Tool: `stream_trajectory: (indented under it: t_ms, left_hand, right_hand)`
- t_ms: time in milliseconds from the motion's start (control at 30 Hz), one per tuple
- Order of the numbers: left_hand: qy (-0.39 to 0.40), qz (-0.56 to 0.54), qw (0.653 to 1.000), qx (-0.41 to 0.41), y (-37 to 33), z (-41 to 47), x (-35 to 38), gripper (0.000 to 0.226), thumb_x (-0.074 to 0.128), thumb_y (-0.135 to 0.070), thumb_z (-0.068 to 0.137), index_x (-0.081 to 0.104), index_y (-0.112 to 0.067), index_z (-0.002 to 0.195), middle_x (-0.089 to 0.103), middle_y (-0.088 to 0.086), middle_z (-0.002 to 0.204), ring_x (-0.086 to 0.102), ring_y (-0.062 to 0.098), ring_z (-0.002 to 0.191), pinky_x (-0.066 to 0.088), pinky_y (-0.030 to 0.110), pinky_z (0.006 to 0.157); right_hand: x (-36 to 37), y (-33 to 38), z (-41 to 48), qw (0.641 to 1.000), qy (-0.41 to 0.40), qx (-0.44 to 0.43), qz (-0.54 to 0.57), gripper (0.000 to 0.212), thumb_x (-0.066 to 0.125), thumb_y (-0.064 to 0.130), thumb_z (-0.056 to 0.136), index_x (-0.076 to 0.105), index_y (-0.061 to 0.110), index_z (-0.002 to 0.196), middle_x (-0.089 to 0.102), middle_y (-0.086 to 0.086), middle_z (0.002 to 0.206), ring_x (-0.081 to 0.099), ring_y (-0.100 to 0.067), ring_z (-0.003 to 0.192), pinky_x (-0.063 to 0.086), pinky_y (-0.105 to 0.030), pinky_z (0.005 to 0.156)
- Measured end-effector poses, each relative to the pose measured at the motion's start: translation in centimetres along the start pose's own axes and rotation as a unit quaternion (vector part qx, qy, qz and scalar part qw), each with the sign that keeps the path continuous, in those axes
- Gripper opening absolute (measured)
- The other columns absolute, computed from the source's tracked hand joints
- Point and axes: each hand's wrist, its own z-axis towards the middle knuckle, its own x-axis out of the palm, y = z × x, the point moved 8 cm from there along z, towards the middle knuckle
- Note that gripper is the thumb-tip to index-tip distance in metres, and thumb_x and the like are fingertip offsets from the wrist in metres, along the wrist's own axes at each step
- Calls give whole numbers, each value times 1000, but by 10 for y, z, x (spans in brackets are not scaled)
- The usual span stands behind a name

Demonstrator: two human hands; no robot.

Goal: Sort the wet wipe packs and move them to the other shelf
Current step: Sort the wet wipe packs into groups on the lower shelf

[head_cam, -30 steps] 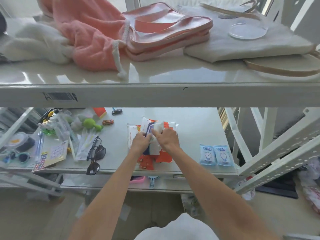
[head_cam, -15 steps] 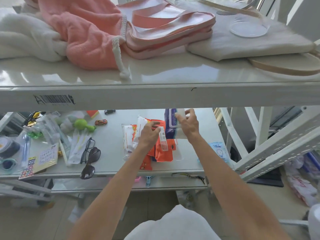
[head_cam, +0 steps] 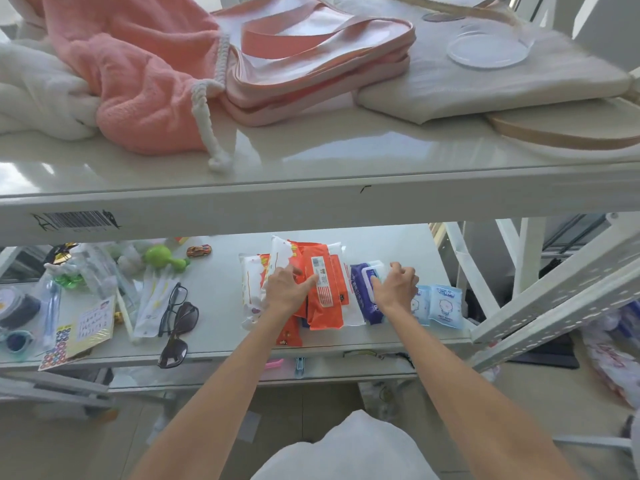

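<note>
On the lower shelf [head_cam: 221,292] lies a heap of wet wipe packs: a white pack [head_cam: 251,289] at the left and orange packs [head_cam: 327,289] in the middle. My left hand [head_cam: 289,287] rests flat on the orange packs, fingers spread. A purple pack [head_cam: 362,292] with a pale lid lies to their right, and my right hand [head_cam: 394,284] grips its right edge. Two small light-blue packs [head_cam: 441,306] lie just right of that hand, partly hidden by it.
Glasses and sunglasses [head_cam: 176,317], a green toy [head_cam: 164,258], a toy car [head_cam: 199,251], sticker sheets [head_cam: 78,330] and bagged items crowd the lower shelf's left. The upper shelf [head_cam: 311,161] carries a pink towel [head_cam: 138,81], pink bags [head_cam: 311,64] and a white bag [head_cam: 485,81]. Slanted white rack bars [head_cam: 554,289] stand right.
My right hand lifted the purple pack out of the heap, carried it right and set it down beside the orange packs. My left hand stayed on the heap.
</note>
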Motion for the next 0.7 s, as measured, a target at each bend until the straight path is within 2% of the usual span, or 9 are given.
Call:
stream_trajectory:
  t_ms: [100,167,233,300,400,467,567,633,700]
  left_hand:
    - [-65,6,998,3,-4,2,-22,37,70,-45,88,70,-17,112,63,11,119,58,32,115,50,45,99]
    - [-75,48,995,-43,6,4,-35,54,69,-49,88,61,-16,130,54,15,136,51,37,125,43,46,103]
    - [-35,89,990,-107,32,4,-38,84,69,-64,82,43,-20,148,41,15,148,45,39,133,40,50,108]
    - [25,18,988,-155,61,1,-31,100,74,-67,77,26,-27,155,36,17,152,46,40,134,41,52,110]
    - [52,-141,977,-153,80,-9,-26,99,81,-48,81,20,-33,158,42,13,156,49,37,135,48,43,101]
    - [35,-163,976,-141,81,-13,-31,96,83,-38,82,24,-31,157,42,9,157,50,35,135,50,37,90]
    - [15,-184,971,-150,84,-13,-35,101,87,-28,79,21,-22,155,46,9,151,51,33,132,51,45,100]
    - [13,-207,960,-188,96,-8,-36,100,90,-22,77,24,-14,152,53,7,134,55,31,123,51,47,102]
    - [12,-233,948,-217,108,-4,-38,83,91,-18,75,40,-10,140,61,7,126,63,30,111,58,46,90]
  right_hand:
    - [0,24,-5,995,-8,-64,75,28,65,32,96,65,9,111,61,-13,114,60,-30,108,51,-40,90]
    - [15,38,-12,985,73,-66,143,38,64,46,96,67,9,103,67,-5,102,65,-24,96,51,-33,81]
    - [34,48,-22,973,164,-34,157,57,64,64,88,69,10,108,70,-1,99,66,-19,92,51,-31,80]
    - [52,51,-31,958,225,1,180,71,67,76,75,70,17,115,75,1,106,71,-18,97,58,-37,89]
    - [78,51,-30,939,245,35,238,95,70,89,47,70,24,117,77,3,109,75,-16,96,61,-42,90]
    - [76,62,-35,936,248,42,246,80,79,78,53,71,21,109,78,1,105,76,-16,91,63,-41,86]
    - [72,77,-37,931,257,50,252,41,89,50,68,71,22,91,78,-1,97,75,-15,84,63,-35,81]
    - [70,88,-35,930,264,51,251,41,90,49,67,72,20,90,78,-1,93,75,-16,85,62,-35,81]
    - [71,98,-30,921,263,62,280,64,91,63,52,73,17,93,78,-1,91,76,-20,86,63,-41,83]
